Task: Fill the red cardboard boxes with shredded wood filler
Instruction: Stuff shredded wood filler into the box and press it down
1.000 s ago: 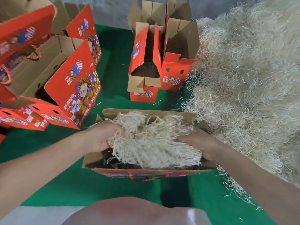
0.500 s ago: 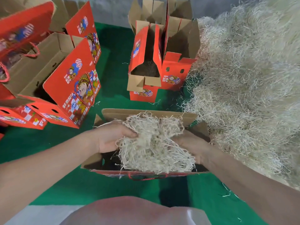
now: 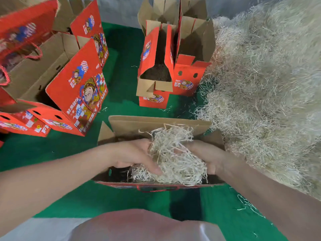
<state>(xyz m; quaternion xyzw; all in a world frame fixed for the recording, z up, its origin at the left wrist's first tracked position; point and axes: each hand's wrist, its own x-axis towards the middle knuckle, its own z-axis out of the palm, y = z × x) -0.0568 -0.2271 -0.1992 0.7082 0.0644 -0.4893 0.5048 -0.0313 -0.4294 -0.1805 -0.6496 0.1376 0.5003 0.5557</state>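
Shredded wood filler [image 3: 173, 159], a pale and springy wad of thin curly strands, sits in the mouth of the red cardboard box [image 3: 156, 123] nearest to the person, partly inside and partly above the rim. This box is long and narrow. It is printed red outside and plain brown corrugated inside, with a red cord handle [image 3: 158, 189] on the near wall. The left hand [image 3: 133, 153] and the right hand [image 3: 205, 155] grip the wad from both sides, with fingers curled into the strands. The left thumb lies across its front. Both forearms reach forward and inward. A big loose pile [image 3: 260, 84] of the same strands lies at the right on the green mat [image 3: 121, 94].
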